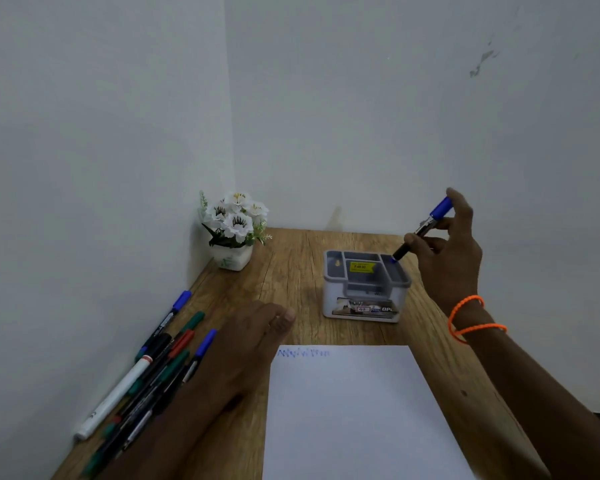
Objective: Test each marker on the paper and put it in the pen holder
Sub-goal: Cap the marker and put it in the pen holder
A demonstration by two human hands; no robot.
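Note:
My right hand (447, 251) pinches a black marker with a blue cap (425, 228), tilted, its lower blue end just over the right back compartment of the grey pen holder (364, 299). The white paper (354, 410) lies in front of me with a blue zigzag scribble (303, 353) at its top left corner. My left hand (253, 337) rests flat on the wooden table with fingers straight, between the paper and a pile of several markers (153, 368) along the left wall.
A small white pot of white flowers (234, 230) stands in the back left corner. Walls close off the table (291, 271) at the left and back. An orange cord bracelet (471, 320) is on my right wrist.

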